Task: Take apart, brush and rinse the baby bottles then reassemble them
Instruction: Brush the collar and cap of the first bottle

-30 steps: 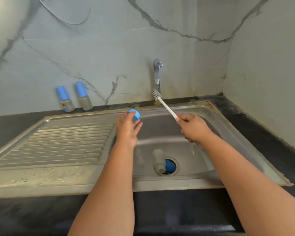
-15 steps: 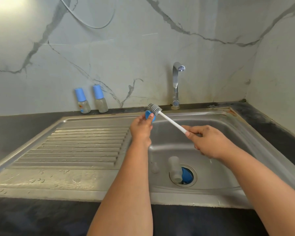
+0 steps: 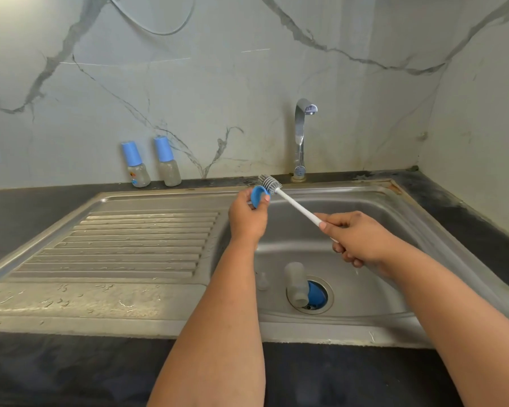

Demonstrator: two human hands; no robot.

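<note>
While a steel sink (image 3: 400,230) fills the middle of the view, its basin holds a clear baby bottle body (image 3: 295,284) lying on its side across the drain (image 3: 326,306), with a blue part (image 3: 318,295) tucked behind it in the drain opening and a small clear teat (image 3: 262,282) standing just to its left. Above the basin, near its back left corner, the left hand (image 3: 247,218) pinches a small blue bottle cap (image 3: 258,195) between thumb and fingers, its open side tilted toward the right. The right hand (image 3: 356,237) grips the white handle of a bottle brush (image 3: 297,206), fingers curled round it; the grey bristle head touches the cap's upper edge. Two more baby bottles (image 3: 152,164), each clear with a tall blue cover, stand upright side by side on the dark counter (image 3: 27,207) against the marble wall, left of the chrome tap (image 3: 301,136). A ribbed draining board (image 3: 135,245) lies left of the basin, dotted with water. Compared with a second ago, the brush head has swung down from in front of the tap to meet the cap.
</note>
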